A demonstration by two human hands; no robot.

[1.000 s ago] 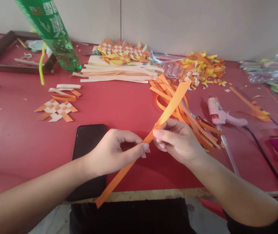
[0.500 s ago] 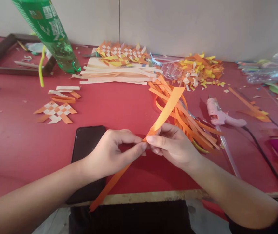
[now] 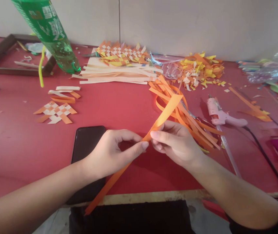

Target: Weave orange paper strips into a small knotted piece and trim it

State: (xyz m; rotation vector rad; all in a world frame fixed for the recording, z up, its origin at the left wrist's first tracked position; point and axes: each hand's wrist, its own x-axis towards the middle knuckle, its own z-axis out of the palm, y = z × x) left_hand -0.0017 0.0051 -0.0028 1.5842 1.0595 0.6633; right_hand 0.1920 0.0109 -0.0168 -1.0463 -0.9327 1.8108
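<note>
An orange paper strip (image 3: 168,112) runs diagonally through both my hands, its wide end up to the right and its long tail hanging past the table's front edge. My left hand (image 3: 121,149) pinches it between thumb and fingers near the middle. Just above, my right hand (image 3: 173,141) is closed on the same strip, thumb in front and fingers behind. Beneath my left wrist lies a black phone (image 3: 87,146). A bundle of orange paper strips (image 3: 187,120) rests behind my right hand. To the left is a woven orange and white paper fish (image 3: 56,112).
Cream paper strips (image 3: 119,74) and woven paper fish (image 3: 121,53) lie at the back, beside a pile of paper scraps (image 3: 200,70). A green bottle (image 3: 53,39) leans in at the left, near a dark frame (image 3: 12,70). A pink glue gun (image 3: 222,113) with a cord lies right.
My right hand has shifted slightly right along the strip. The strip's upper end sits lower, and its tail reaches a little further down to the left.
</note>
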